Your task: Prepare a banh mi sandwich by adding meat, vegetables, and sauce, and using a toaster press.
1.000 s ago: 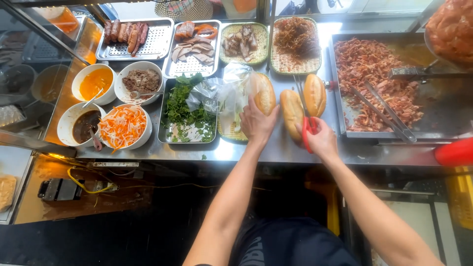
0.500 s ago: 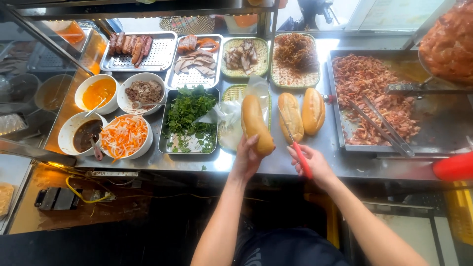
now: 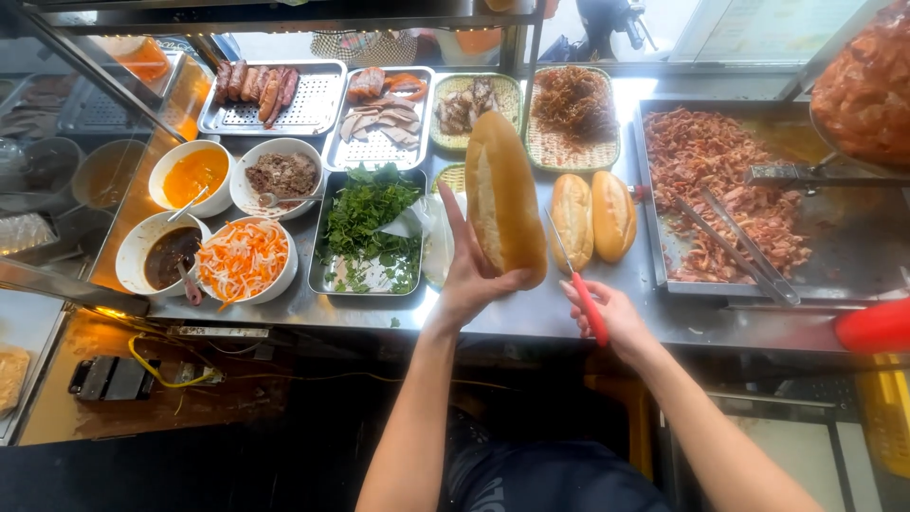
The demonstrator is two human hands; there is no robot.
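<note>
Along the worktop's left edge stand four bowls: orange sauce, minced meat, dark sauce and shredded carrot and radish. Just right of them sits the herb tray. A bare steel strip runs along the near edge, and both hands hover over it.

The left hand is raised palm up, with its fingers curled round the lower end of a baguette, which it holds upright above the worktop's middle. The right hand grips a red-handled knife, blade pointing away toward two baguettes lying side by side. Beyond them is the griddle of chopped meat with tongs. At the right edge a red object is cut off and cannot be identified.
</note>
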